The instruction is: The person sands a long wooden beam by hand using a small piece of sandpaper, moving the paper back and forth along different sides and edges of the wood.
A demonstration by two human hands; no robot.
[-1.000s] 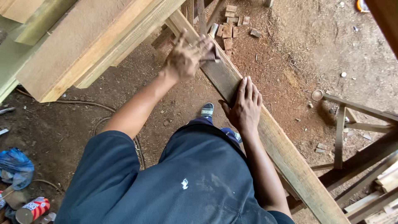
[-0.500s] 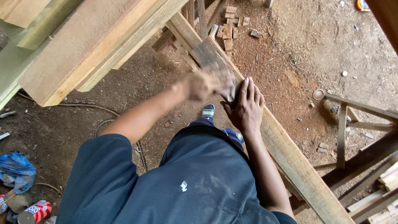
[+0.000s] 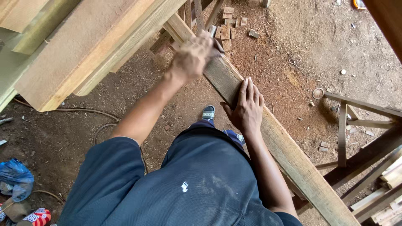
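left hand [image 3: 193, 56] blurred over plank [image 3: 268, 134], grip unclear | right hand [image 3: 247, 108] flat, open, steadying | risk: splinters, plank slipping

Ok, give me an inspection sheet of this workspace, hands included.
Surface: dirt floor with sawdust.
Job's things: long plank running diagonally.
Hands: left hand blurred on the plank's far part; right hand flat on the plank, fingers straight.
Clutter: wood offcuts, blue bag, can.
Cables: hose or cable on the ground.
Surroundings: stacked boards upper left, wooden frame right.
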